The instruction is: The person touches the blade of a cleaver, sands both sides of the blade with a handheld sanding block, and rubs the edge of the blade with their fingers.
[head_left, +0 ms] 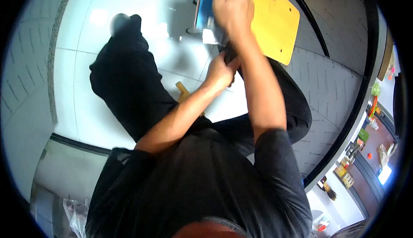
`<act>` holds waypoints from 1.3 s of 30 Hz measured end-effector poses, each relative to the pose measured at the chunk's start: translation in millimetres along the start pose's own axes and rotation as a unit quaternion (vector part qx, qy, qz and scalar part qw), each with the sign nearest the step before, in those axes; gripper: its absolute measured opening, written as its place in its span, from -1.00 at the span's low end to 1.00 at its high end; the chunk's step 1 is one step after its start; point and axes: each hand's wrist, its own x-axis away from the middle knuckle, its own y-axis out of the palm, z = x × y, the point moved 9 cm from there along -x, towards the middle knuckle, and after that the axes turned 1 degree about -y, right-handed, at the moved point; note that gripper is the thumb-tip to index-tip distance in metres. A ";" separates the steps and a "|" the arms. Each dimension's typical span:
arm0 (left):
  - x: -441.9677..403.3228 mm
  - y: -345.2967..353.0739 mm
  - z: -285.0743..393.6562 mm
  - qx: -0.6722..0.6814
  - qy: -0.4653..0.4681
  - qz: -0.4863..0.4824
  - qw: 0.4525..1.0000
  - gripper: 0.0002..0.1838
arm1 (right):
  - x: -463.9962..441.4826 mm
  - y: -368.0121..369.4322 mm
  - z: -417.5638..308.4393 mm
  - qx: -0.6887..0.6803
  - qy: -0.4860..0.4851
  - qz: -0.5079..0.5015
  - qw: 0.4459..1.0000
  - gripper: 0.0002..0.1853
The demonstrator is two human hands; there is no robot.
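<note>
My left hand point(221, 72) is closed round a dark object point(230, 54), perhaps a handle, below the blue item. Farther up, my right hand point(234, 12) is blurred and closed at the right side of a blue object point(207, 6) with a shiny metallic lower end; what exactly its fingers grip is hard to make out. A yellow board point(275, 23) with rounded corners and small holes lies just right of my right hand. Between my legs, a small yellow piece point(182, 91) shows partly behind my left forearm.
Glossy white floor tiles point(116, 1) lie beneath my black-trousered legs. A dark curved edge point(312, 18) runs beyond the yellow board. Bottles and jars stand on a shelf point(340, 195) at the right. A clear plastic bag point(76, 216) is at lower left.
</note>
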 end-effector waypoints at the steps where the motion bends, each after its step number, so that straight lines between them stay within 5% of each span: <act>1: 2.1 2.1 5.4 0.005 -0.005 -0.017 1.000 -0.70 | -22.1 10.9 14.6 0.002 0.013 0.014 1.000 -0.45; 5: -3.6 -1.8 -6.5 -0.003 -0.022 0.006 1.000 -0.65 | 23.7 -8.1 -6.0 -0.044 -0.005 0.056 0.997 -0.39; 8: -8.9 1.2 3.5 -0.107 0.061 -0.003 0.992 -0.63 | 52.9 -11.6 -18.0 -0.071 -0.045 0.053 0.995 -0.39; 11: -2.2 -0.7 -5.9 0.014 -0.003 0.003 1.000 -0.62 | -6.8 0.6 0.3 0.008 -0.025 0.033 0.999 -0.43; 12: -0.1 -1.1 -3.7 0.017 -0.014 0.008 1.000 -0.61 | -19.4 -14.2 -8.3 -0.038 0.046 0.018 0.998 -0.47; 16: -6.7 -0.1 -6.3 -0.054 -0.002 -0.013 0.998 -0.65 | 39.0 -6.5 -11.0 -0.049 0.034 0.010 0.998 -0.42; 18: -10.5 -2.0 -3.5 -0.013 0.181 0.034 0.983 -0.75 | 59.7 -6.7 -18.8 -0.087 -0.018 0.026 0.996 -0.40; 20: -7.6 -2.3 -12.7 -0.027 -0.029 0.007 0.999 -0.58 | 30.4 -6.5 -14.7 -0.044 -0.026 0.037 0.998 -0.44; 23: 0.9 0.0 -0.9 0.022 -0.004 0.001 1.000 -0.62 | -23.5 -14.5 -9.4 -0.053 0.093 -0.036 0.994 -0.45; 27: -11.7 -3.1 -19.0 0.025 0.003 0.004 1.000 -0.74 | 44.2 -6.7 -18.4 -0.050 -0.014 0.027 0.998 -0.40; 28: -6.9 -3.7 -2.4 -0.029 0.120 0.026 0.992 -0.76 | 57.2 -8.3 -23.4 -0.077 -0.033 0.025 0.996 -0.38; 34: 1.7 -1.8 -1.4 0.000 -0.019 0.021 1.000 -0.64 | -18.0 -8.8 -5.8 -0.047 0.055 0.041 0.997 -0.46; 36: 2.3 -3.1 -3.8 -0.042 -0.073 0.008 0.996 -0.64 | 17.1 -3.9 -8.2 -0.071 0.092 -0.034 0.993 -0.37; 37: -4.0 -4.5 -11.7 -0.026 0.021 0.026 0.999 -0.60 | 41.8 -4.1 -13.6 -0.062 0.014 0.007 0.998 -0.37; 39: -5.7 -5.1 -12.0 -0.007 0.046 0.016 0.999 -0.60 | 60.9 -7.2 -23.8 -0.057 -0.071 0.038 0.995 -0.36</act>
